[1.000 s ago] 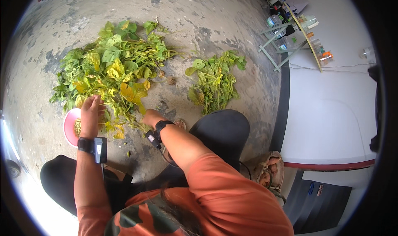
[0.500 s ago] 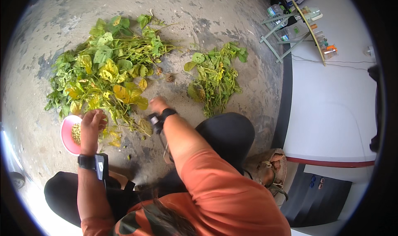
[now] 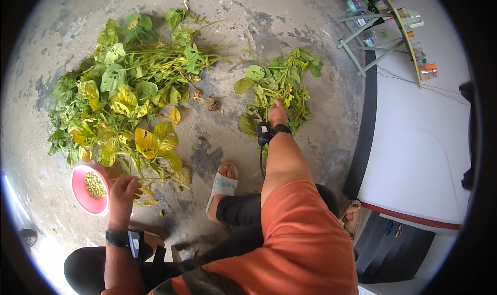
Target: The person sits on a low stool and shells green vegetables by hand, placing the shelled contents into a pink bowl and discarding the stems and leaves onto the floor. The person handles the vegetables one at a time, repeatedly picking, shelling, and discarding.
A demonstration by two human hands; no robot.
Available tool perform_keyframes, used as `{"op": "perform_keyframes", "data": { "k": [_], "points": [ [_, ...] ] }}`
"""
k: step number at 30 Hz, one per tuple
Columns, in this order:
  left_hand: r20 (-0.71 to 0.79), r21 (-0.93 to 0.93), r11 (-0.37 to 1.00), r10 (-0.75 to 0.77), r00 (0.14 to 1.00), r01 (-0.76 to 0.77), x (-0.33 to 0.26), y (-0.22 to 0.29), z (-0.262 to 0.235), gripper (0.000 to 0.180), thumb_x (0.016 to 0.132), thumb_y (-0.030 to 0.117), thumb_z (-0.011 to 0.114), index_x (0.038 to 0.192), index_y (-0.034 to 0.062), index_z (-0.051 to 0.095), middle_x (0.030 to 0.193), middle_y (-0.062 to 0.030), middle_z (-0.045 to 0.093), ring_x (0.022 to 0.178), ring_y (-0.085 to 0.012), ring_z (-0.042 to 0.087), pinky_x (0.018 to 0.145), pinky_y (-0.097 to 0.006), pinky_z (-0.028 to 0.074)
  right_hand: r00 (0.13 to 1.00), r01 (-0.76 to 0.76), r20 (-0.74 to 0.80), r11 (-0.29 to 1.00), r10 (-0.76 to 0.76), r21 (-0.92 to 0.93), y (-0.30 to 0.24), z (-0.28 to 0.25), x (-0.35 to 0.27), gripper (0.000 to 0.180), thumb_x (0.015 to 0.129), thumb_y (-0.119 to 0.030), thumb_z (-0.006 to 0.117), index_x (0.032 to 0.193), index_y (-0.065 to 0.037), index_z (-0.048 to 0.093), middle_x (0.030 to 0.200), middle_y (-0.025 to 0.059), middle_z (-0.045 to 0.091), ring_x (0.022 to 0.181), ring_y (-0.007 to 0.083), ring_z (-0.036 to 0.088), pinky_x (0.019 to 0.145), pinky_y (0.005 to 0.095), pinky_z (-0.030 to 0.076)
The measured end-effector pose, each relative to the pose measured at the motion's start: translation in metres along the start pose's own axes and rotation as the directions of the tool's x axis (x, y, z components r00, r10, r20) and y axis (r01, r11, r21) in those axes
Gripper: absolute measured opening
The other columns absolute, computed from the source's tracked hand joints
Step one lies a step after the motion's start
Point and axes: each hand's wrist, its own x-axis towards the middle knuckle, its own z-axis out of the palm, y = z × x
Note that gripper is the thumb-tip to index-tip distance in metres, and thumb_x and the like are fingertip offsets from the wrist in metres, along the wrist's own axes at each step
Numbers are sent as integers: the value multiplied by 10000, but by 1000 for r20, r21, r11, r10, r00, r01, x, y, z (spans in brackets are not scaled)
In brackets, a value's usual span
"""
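Observation:
Beside the pink bowl, which holds pale green beans, is my left hand. Its fingers are curled together, and anything between them is too small to make out. My right hand reaches out over the smaller heap of green leafy stems on the right. The back of that hand hides most of its fingers. A larger heap of bean plants with green and yellowing leaves and pods lies to the left, its near edge close to the bowl and my left hand.
A brown dry clump lies on the concrete floor between the heaps. My sandalled foot is between my arms. A folding table with bottles stands by the white wall at the far right.
My right hand has swung right, from the near edge of the large heap to the small heap. My left hand stays near the bowl. The view has shifted, showing more of my foot.

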Motion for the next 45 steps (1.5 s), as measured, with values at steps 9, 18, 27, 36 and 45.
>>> {"op": "perform_keyframes", "data": {
  "k": [9,18,27,36,45],
  "points": [
    [-10,-39,998,-46,999,45,13,-9,-3,176,947,164,563,1013,5,599,829,-49,642,690,-107,603,600,-233,491,971,134,-86,807,-223,-575,-6,22,45,272,920,-307,533,1082,-150,685,1171,120,643,1049,323,613,860,448,503],
    [-15,-45,997,-67,998,67,13,-4,-2,159,949,149,560,1014,9,596,827,-37,634,695,-100,602,605,-227,488,998,-16,-55,999,14,-30,28,60,83,422,953,-311,503,1356,-187,491,1309,143,532,1084,338,559,870,450,488],
    [-29,-39,996,-76,997,75,16,-6,-3,156,947,143,560,1017,9,597,829,-43,639,703,-105,608,605,-226,488,936,112,-349,972,-35,204,51,67,88,175,860,-178,635,988,-75,695,1081,120,663,990,288,625,796,411,510],
    [-18,-18,996,-89,996,89,18,-4,-1,157,963,173,545,1008,31,596,840,-23,638,711,-86,595,625,-219,481,936,274,-74,842,-345,-464,35,45,95,235,827,-185,641,1055,-131,641,1134,120,632,1030,322,606,844,418,508],
    [-7,15,996,-85,996,85,21,-1,2,161,968,180,535,1009,37,597,841,-20,638,713,-81,590,632,-221,481,775,631,-249,716,-580,297,126,125,163,504,860,-144,602,1349,-123,483,1319,115,555,1224,287,509,938,416,457]
  ]
}}
